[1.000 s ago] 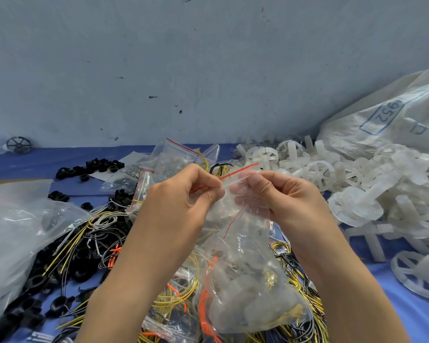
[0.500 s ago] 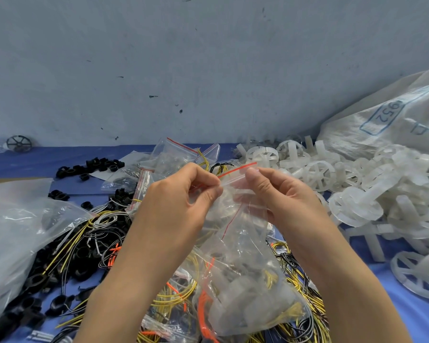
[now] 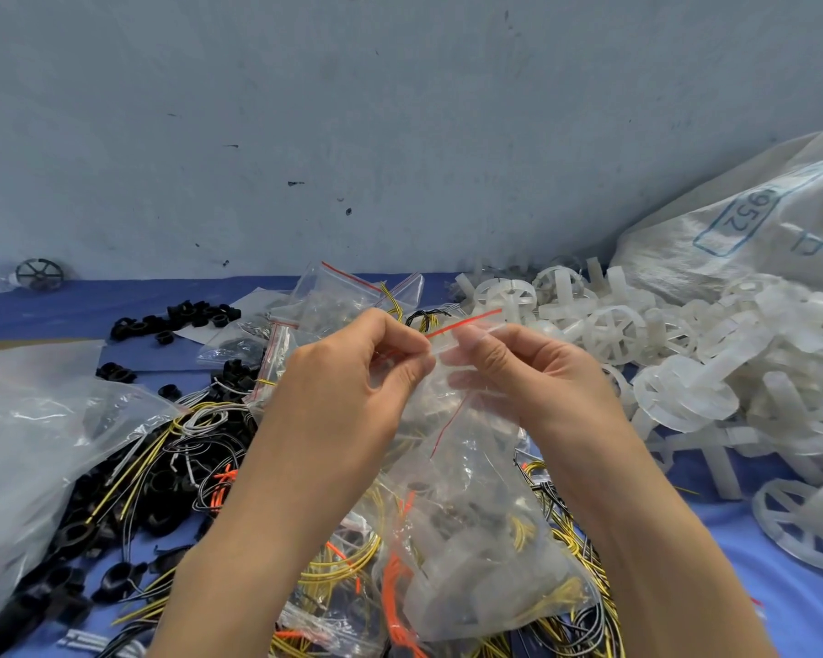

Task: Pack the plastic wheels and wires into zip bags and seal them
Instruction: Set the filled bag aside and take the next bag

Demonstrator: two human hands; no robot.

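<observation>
Since a second earlier, the right hand (image 3: 545, 379) had edged left along the red seal strip, closer to the left hand (image 3: 348, 389). Both pinched the mouth of the zip bag (image 3: 471, 524), which hung over the loose wires (image 3: 343, 569) with parts inside. White plastic wheels (image 3: 614, 332) lay heaped at the right.
</observation>
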